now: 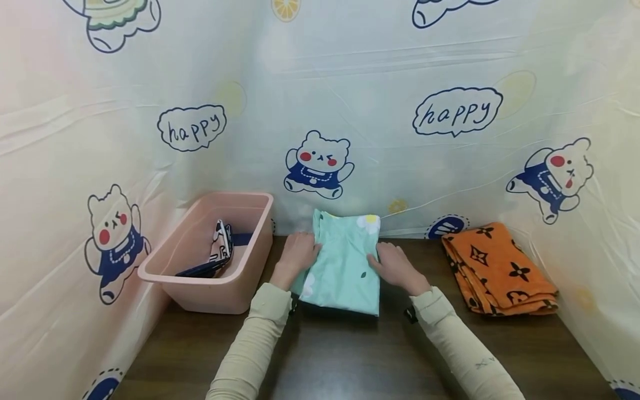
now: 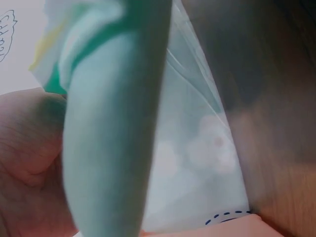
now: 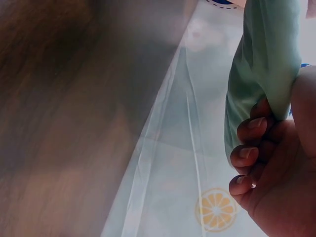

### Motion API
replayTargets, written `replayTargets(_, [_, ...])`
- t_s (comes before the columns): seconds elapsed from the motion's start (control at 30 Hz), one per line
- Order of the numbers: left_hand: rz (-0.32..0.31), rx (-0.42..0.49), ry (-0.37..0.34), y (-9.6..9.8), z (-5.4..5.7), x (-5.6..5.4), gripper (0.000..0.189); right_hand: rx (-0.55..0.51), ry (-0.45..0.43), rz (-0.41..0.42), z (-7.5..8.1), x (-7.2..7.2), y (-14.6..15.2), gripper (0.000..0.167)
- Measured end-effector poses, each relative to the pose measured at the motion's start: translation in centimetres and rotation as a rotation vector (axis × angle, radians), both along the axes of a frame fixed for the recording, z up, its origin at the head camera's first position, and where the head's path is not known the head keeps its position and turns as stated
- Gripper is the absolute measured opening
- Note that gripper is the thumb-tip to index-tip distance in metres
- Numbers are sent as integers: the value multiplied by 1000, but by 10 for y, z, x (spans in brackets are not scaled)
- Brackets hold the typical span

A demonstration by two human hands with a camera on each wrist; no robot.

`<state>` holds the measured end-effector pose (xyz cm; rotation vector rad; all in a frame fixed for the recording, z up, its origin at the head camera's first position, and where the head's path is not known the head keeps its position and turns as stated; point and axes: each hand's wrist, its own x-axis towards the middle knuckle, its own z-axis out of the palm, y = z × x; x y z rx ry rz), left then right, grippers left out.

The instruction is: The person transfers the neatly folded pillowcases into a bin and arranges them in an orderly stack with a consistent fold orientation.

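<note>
Both hands hold a folded mint-green cloth (image 1: 345,266) with white flowers and a small dark leaf in the head view. My left hand (image 1: 299,254) grips its left edge, and my right hand (image 1: 397,265) pinches the right edge. The cloth hangs tilted over the table, its lower edge toward me. In the left wrist view the folded cloth (image 2: 111,123) bulges past the left hand (image 2: 29,148). Curled fingers (image 3: 245,155) of the right hand lie against the green cloth (image 3: 269,54) in the right wrist view.
A pink plastic bin (image 1: 200,293) stands at the left, with a dark-and-white patterned folded item (image 1: 220,250) inside. At the right lies a folded orange cloth (image 1: 500,266) with black motifs. A cartoon-print sheet (image 1: 380,72) encloses the back and sides of the brown table (image 1: 345,361).
</note>
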<state>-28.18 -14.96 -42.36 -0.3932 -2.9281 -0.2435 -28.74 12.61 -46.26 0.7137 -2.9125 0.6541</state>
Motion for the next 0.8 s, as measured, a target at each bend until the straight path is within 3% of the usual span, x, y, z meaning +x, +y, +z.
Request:
replayTargets(0.17, [13,-8,1,-3,5,-2,31,-9,25,13,4,-3,-4,26])
replayTargets(0.53, [18,-9,-9,-5,1,-2,29,-23,38,14,3,1,-6,25])
replayTargets(0.8, [7,12,-8,-5,5,-2,29,-23,50,15,4,-1,-6,25])
